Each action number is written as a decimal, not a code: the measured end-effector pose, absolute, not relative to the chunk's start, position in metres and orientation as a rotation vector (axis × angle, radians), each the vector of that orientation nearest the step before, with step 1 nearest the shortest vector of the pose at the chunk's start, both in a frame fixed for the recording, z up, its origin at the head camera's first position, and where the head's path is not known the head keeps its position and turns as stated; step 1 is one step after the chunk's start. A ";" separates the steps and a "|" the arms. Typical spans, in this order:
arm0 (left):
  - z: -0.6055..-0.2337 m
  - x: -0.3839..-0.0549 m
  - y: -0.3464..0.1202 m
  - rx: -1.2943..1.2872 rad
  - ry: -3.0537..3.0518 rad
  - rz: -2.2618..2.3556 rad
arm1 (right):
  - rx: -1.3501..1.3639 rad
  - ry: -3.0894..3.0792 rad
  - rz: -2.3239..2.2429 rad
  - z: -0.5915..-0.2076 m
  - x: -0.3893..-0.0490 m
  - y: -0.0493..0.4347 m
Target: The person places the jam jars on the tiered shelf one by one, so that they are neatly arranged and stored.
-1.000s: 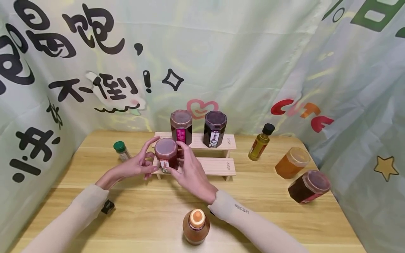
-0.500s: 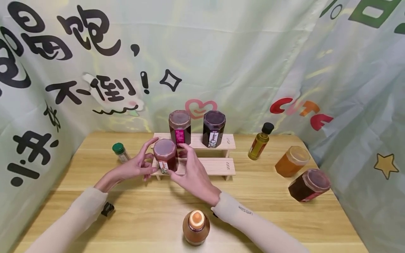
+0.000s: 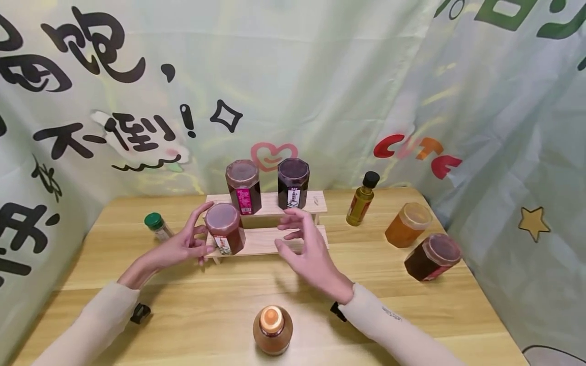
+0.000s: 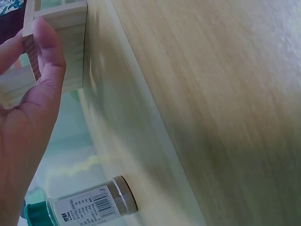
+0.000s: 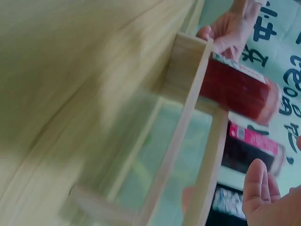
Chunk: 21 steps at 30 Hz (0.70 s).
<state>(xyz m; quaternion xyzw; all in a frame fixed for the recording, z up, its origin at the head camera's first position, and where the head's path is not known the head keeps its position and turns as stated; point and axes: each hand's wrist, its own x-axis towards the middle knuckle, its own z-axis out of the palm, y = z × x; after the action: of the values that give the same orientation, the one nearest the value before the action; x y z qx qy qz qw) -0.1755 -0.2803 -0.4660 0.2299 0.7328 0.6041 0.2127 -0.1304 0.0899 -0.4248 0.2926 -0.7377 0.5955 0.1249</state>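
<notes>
A red octagonal jar (image 3: 224, 230) with a pinkish lid stands upright on the left of the lower step of a small wooden two-step rack (image 3: 265, 245). My left hand (image 3: 180, 245) is at the rack's left end, beside the jar; in the left wrist view, its thumb and a finger pinch the end of the step. Over the lower step's right part, my right hand (image 3: 316, 256) has loosely bent fingers and holds nothing, apart from the jar. On the upper step are a dark jar with a magenta label (image 3: 244, 188) and a dark purple jar (image 3: 293, 184).
A green-capped shaker (image 3: 157, 226) stands left of the rack. To the right are an oil bottle (image 3: 363, 199), an orange jar (image 3: 407, 226) and a dark red jar (image 3: 432, 257). A brown bottle (image 3: 272, 330) stands at the front. Printed cloth (image 3: 329, 91) surrounds the table.
My right hand has come off the red jar and moved right. The jar stays on the lower step, and my left hand keeps its place beside it. The head view has turned slightly right.
</notes>
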 end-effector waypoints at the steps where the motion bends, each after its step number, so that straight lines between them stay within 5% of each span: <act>1: -0.466 -0.175 -0.281 0.637 2.029 1.682 | 0.852 -2.140 1.733 -0.424 -0.129 0.095; 21: -0.467 -0.173 -0.280 0.665 2.006 1.703 | 0.752 -1.993 1.562 -0.405 -0.100 0.221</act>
<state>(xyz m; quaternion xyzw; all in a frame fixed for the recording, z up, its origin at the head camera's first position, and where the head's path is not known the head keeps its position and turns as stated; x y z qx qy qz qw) -0.1734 -0.2803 -0.4670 0.2395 0.7222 0.6132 0.2123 -0.0998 0.2206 -0.4045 0.2758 -0.7311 0.5729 0.2473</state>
